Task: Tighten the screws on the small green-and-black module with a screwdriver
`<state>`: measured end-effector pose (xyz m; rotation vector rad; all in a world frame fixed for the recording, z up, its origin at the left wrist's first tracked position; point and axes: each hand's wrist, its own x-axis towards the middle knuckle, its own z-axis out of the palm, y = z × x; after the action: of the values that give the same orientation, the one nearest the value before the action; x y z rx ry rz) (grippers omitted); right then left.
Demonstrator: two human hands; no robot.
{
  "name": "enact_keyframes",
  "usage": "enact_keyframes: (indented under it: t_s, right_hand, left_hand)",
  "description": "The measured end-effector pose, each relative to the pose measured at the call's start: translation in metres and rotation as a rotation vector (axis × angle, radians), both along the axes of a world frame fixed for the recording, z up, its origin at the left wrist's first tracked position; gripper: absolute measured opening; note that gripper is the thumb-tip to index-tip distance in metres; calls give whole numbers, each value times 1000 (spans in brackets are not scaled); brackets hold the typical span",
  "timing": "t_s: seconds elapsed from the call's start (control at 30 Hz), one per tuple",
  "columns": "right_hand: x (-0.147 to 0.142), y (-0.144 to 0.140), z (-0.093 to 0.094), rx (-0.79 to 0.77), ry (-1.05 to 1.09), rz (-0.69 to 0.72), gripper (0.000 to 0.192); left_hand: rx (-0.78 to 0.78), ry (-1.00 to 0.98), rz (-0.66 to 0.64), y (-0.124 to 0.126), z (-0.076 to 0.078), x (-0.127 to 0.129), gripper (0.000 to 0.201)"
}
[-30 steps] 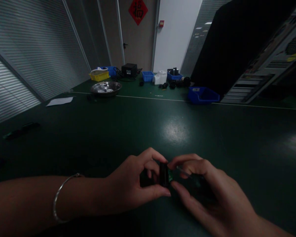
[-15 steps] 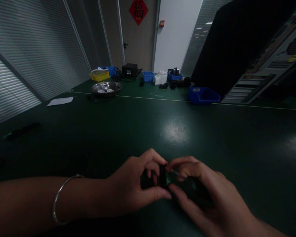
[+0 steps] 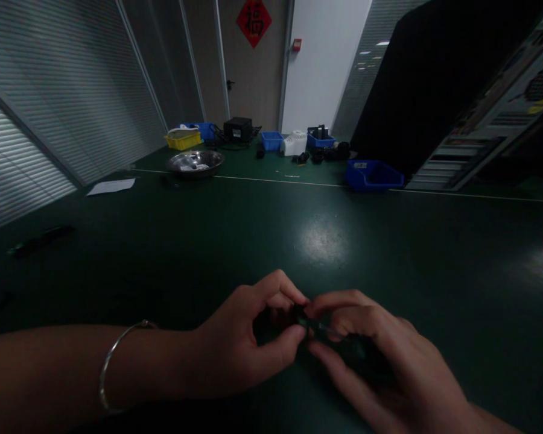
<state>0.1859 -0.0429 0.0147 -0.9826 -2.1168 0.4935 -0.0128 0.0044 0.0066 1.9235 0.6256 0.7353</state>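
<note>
Left hand (image 3: 239,343): thumb and index nearly closed, pinching small dark part (image 3: 300,314) over green table (image 3: 217,235). Right hand (image 3: 398,361): fingers curled round slim tool (image 3: 328,330), shaft pointing at part; index and thumb slightly parted beside it, couldn't tell whether gripping. Steel bowl (image 3: 176,163) lay well beyond.

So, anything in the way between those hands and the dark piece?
Nothing visible. The left hand holds the small dark piece between finger and thumb; the fingertips of the right hand are beside it, contact too dark to confirm. The thin rod held there blocks neither.
</note>
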Motion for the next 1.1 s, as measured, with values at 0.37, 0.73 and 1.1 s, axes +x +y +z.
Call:
enact_keyframes:
  t_s: [0.37, 0.73, 1.1]
  right_hand:
    - [2, 2, 6, 42, 30, -46, 24]
    - [11, 8, 9, -135, -102, -49, 26]
    - [14, 14, 10, -120, -193, 2, 40]
  left_hand:
    - [-82, -23, 6, 2, 3, -5, 15]
    - [-210, 15, -26, 6, 1, -5, 27]
    - [72, -8, 95, 13, -1, -7, 34]
